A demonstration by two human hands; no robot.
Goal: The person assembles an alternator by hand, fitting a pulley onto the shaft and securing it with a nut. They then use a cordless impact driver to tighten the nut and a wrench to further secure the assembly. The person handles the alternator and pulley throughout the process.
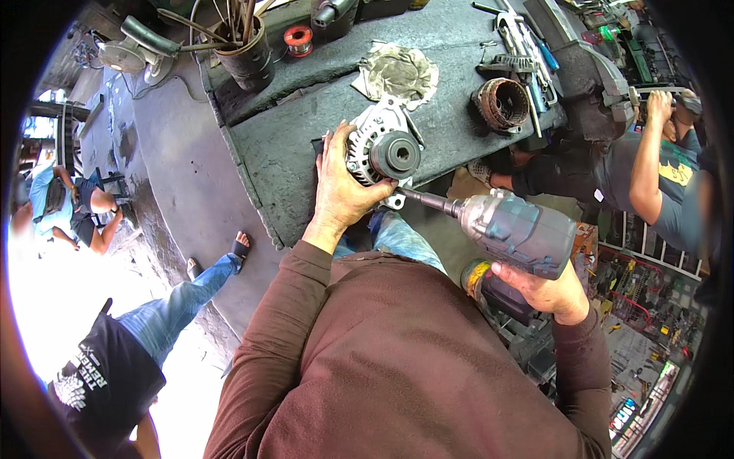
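Note:
A silver alternator (372,145) with a dark grooved pulley (396,155) rests near the front edge of the workbench. My left hand (342,180) is wrapped round its left side, the thumb reaching under the pulley. In my right hand (547,289) is a dark cordless impact wrench (524,233), gripped by its handle. Its long socket extension (430,200) points left, and the tip meets the lower edge of the alternator housing beside my left thumb. Whether the socket sits on a bolt there is hidden.
On the bench (298,138), a crumpled rag (399,73), a copper stator winding (501,105), several wrenches (527,53), a red wire spool (298,40) and a bucket of rods (248,61) lie beyond the alternator. A bench vise (592,76) stands right. Other people are at both sides.

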